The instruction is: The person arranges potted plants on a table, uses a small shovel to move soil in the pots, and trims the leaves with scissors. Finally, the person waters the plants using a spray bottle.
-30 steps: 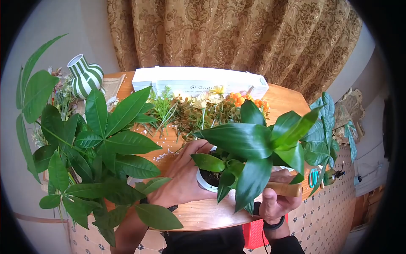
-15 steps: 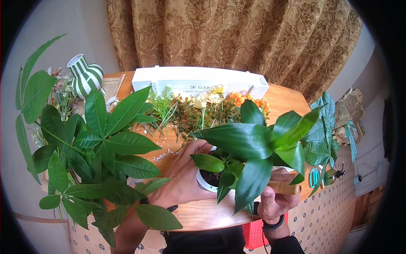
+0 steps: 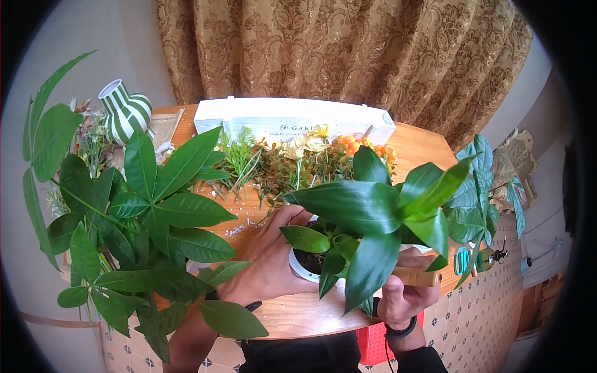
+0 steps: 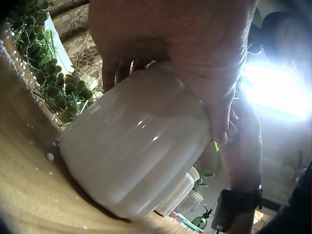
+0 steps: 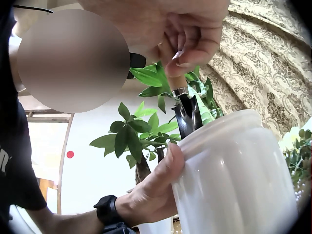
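My left hand (image 3: pixel 273 264) grips a white ribbed plant pot (image 4: pixel 136 146) round its side near the rim, thumb on one side and fingers on the other. The pot stands on the wooden table. Dark soil (image 3: pixel 310 260) shows inside it, with a broad-leaved green plant (image 3: pixel 348 208) growing out. My right hand (image 3: pixel 407 295) holds a small garden trowel by its wooden handle (image 3: pixel 416 276). In the right wrist view the trowel's dark metal blade (image 5: pixel 188 117) points down inside the rim, its tip hidden by the pot wall.
A large leafy plant (image 3: pixel 143 211) stands left of my left arm. Behind the pot lie flowers and greenery (image 3: pixel 280 171) before a long white box (image 3: pixel 292 115). A green-striped vase (image 3: pixel 127 115) stands back left; teal-handled scissors (image 3: pixel 461 261) lie right. White granules (image 3: pixel 239 229) are scattered about.
The trowel handle and my right hand have shifted very slightly left. My left hand and the pot have stayed in place.
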Demonstrator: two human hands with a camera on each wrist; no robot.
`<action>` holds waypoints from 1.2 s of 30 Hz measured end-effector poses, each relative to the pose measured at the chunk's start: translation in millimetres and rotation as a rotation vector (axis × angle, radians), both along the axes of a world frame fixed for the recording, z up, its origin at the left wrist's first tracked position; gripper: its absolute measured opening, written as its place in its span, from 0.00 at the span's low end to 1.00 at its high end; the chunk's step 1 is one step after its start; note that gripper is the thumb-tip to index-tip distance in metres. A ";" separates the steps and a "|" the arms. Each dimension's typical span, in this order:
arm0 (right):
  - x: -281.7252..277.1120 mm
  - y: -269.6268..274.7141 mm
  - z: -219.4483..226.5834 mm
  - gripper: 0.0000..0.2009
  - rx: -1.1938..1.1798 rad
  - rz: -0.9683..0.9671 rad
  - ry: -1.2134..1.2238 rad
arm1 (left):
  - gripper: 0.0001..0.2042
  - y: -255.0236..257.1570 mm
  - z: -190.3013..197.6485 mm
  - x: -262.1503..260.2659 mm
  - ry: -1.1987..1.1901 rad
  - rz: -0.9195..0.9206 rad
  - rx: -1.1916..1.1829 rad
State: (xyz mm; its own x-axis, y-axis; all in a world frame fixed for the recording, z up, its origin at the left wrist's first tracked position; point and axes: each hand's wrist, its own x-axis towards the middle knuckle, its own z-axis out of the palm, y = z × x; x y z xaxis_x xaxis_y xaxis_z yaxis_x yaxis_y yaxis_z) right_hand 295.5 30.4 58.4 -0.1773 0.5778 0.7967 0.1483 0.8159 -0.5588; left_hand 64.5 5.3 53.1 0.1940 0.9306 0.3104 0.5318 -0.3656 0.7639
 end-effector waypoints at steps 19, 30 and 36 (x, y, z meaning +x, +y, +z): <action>1.4 3.0 2.5 0.17 0.058 -0.018 0.036 | 0.36 -1.1 -3.3 0.8 -0.067 0.009 -0.092; 4.6 3.5 0.8 0.18 0.049 -0.006 -0.052 | 0.37 0.0 -9.2 0.9 -0.052 0.015 -0.043; 3.2 4.7 6.7 0.17 0.044 -0.023 -0.022 | 0.36 0.4 -9.6 1.1 -0.093 0.001 -0.066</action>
State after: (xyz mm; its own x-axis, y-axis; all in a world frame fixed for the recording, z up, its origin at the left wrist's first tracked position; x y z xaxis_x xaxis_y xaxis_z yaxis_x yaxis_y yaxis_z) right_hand 298.7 35.1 65.2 -0.1826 0.5463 0.8174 0.1790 0.8360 -0.5188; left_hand 65.6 5.6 43.5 0.1667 0.9497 0.2652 0.4576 -0.3128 0.8323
